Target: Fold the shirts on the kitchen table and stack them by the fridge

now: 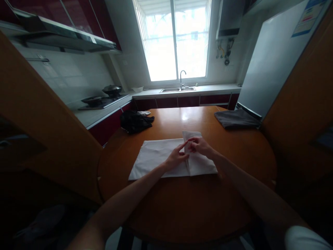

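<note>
A white piece of folded fabric (158,152) lies on the table before me; whether it is a garment, I cannot tell. Its right-hand part is a flap (201,165) turned over on top, with an upright edge running near the middle and a corner sticking out at the back. My left hand (177,157) rests at this edge, thumb and fingers apart. Just across from it, my right hand (199,146) is over the flap, index finger stretched toward my left thumb and the other fingers loosely bent. The two hands nearly meet at the fold.
The fabric is on a round-ended wooden table (197,208). A black cloth bundle (135,121) sits at its back left, a folded dark grey cloth (236,118) at its back right. Beyond are a counter with a sink (178,89), a stove with pans (112,90) and a fridge (275,59).
</note>
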Tool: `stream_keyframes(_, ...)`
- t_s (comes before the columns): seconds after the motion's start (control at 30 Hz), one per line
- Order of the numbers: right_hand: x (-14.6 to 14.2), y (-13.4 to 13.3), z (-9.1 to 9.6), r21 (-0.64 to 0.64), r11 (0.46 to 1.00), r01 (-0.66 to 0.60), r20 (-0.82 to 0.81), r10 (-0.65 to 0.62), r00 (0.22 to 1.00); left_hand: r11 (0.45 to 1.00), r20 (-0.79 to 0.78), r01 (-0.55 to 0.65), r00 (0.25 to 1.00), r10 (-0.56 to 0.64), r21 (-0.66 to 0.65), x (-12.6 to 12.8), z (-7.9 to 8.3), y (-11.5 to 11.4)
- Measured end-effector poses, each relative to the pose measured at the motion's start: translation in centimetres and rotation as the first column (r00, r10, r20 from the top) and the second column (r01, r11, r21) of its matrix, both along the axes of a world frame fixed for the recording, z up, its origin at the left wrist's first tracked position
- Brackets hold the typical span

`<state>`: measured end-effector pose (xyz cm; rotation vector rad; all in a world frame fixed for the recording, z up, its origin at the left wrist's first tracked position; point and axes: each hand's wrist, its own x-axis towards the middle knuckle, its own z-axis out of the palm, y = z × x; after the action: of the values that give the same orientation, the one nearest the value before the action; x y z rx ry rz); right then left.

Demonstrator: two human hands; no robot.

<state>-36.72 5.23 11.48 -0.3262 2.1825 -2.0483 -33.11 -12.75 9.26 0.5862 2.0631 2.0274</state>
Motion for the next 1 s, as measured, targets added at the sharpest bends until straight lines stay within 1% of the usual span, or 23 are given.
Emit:
stream_keyframes(0.07,-0.6,1.1,0.5,0.007,0.995,0.103,-0.016,-0.103,0.995,0.999,0.033,-0.043,0.998,0.043,-0.017,0.1,0.1,0.1)
stream_keyframes(0.13,-1.0,2.2,0.8,0.030,0.978,0.208,-0.096,-0.204,0.974,0.996,0.050,-0.080,0.995,0.081,-0.026,0.3,0.2,0.2)
stream_keyframes(0.2,-1.2,2.9,1.0,0.047,0.959,0.280,-0.190,-0.267,0.945,0.994,0.057,-0.105,0.993,0.107,-0.025,0.5,0.5,0.2)
stream_keyframes(0.3,-1.0,3.4,1.1,0.056,0.942,0.331,-0.285,-0.302,0.910,0.995,0.092,-0.103,0.990,0.103,-0.003,0.8,1.4,-0.1)
stream_keyframes(0.4,-0.6,3.1,1.1,0.071,0.937,0.341,-0.356,-0.296,0.886,0.995,0.125,-0.092,0.988,0.087,0.035,1.0,2.8,-1.1)
stream_keyframes(0.5,0.1,2.4,1.0,0.123,0.939,0.322,-0.446,-0.238,0.863,0.989,0.151,-0.108,0.984,0.092,0.101,1.0,4.4,-2.8)
stream_keyframes(0.6,1.2,1.4,0.9,0.162,0.950,0.266,-0.545,-0.138,0.827,0.976,0.151,-0.154,0.980,0.130,0.156,0.6,5.8,-5.5)
stream_keyframes(0.73,3.0,-0.1,0.6,0.194,0.968,0.158,-0.664,0.011,0.748,0.969,0.167,-0.194,0.972,0.169,0.151,0.1,7.1,-9.8)
stream_keyframes(0.8,3.9,-0.9,0.4,0.230,0.968,0.103,-0.705,0.093,0.703,0.968,0.181,-0.211,0.966,0.185,0.137,-0.2,7.6,-11.8)
stream_keyframes(0.9,5.3,-1.9,-0.1,0.334,0.942,0.032,-0.714,0.231,0.661,0.958,0.207,-0.248,0.954,0.216,0.142,-0.4,8.1,-14.3)
stream_keyframes(1.0,6.4,-2.7,-0.8,0.471,0.882,0.006,-0.690,0.364,0.625,0.952,0.233,-0.282,0.940,0.249,0.118,-0.4,8.2,-16.0)
